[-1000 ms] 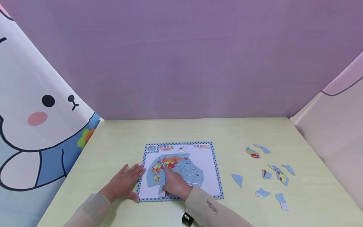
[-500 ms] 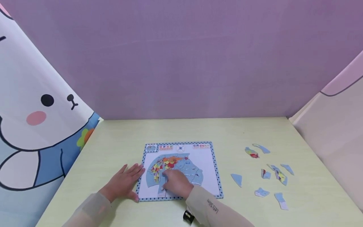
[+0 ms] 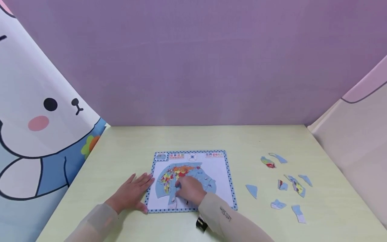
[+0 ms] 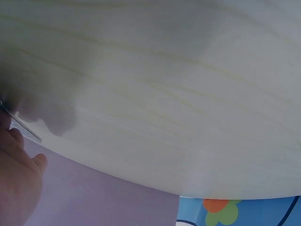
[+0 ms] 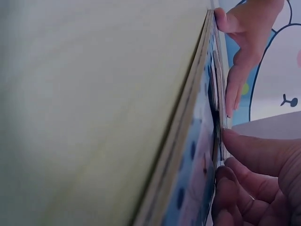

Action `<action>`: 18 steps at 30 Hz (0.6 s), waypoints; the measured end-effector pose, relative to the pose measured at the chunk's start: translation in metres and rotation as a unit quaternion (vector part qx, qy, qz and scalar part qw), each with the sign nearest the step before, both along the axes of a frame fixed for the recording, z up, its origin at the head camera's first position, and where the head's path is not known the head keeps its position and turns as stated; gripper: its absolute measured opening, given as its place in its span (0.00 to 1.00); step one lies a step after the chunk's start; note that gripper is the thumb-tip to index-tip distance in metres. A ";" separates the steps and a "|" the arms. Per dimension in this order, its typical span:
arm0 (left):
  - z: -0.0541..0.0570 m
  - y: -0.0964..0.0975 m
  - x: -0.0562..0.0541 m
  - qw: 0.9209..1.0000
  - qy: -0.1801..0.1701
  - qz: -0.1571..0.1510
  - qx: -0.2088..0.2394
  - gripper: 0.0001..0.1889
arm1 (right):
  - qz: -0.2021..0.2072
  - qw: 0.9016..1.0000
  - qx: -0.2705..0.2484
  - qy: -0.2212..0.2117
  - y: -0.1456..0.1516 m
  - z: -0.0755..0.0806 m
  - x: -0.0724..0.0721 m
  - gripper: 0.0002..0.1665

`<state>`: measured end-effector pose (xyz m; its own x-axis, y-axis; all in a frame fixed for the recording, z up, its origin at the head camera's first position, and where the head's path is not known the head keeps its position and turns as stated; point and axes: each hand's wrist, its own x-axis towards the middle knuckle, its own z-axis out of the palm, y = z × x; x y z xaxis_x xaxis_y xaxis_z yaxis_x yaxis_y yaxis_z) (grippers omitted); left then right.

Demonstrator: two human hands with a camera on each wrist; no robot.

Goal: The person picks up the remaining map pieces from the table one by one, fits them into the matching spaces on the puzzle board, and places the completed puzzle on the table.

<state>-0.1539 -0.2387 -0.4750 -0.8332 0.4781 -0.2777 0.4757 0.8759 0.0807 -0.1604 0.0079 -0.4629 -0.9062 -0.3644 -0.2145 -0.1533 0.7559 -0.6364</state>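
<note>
A white world-map puzzle board (image 3: pixel 222 195) with a blue dotted border lies on the table, partly covered by blue and coloured map pieces. My left hand (image 3: pixel 131 193) rests with spread fingers at the board's left edge, its thumb by the near left corner. Over the lower middle of the map, my right hand (image 3: pixel 191 190) has curled fingers and pinches the side of a long blue puzzle piece (image 3: pixel 172 198) with a pale lower end. The right wrist view shows the thumb (image 5: pixel 254 150) and curled fingers right at the thin edges of stacked pieces.
Several loose puzzle pieces lie to the right of the board, among them a blue triangle (image 3: pixel 252 191), a green and red piece (image 3: pixel 268 162) and a blue and pale strip (image 3: pixel 298 214). A small black object (image 3: pixel 201 224) sits beneath the right cuff. A purple backdrop (image 3: pixel 205 67) stands behind.
My right hand's fingers have drawn back slightly toward the right and curled more, uncovering more of the long blue piece. My left hand stays in place.
</note>
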 end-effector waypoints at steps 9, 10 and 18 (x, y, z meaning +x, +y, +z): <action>0.000 -0.002 0.000 1.000 0.007 -0.006 0.006 0.57 | -0.001 1.000 0.005 0.005 -0.001 0.000 -0.004 0.13; 0.000 -0.001 0.000 1.000 0.008 -0.006 0.005 0.57 | -0.002 1.000 0.007 0.007 -0.001 0.000 -0.004 0.12; 0.003 0.001 0.001 1.000 0.008 -0.008 0.006 0.57 | -0.012 1.000 0.020 0.006 -0.003 -0.002 -0.009 0.09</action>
<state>-0.1530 -0.2379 -0.4721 -0.8292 0.4952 -0.2591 0.4914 0.8669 0.0843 -0.1692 0.0052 -0.4652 -0.9172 -0.3338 -0.2177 -0.1424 0.7847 -0.6033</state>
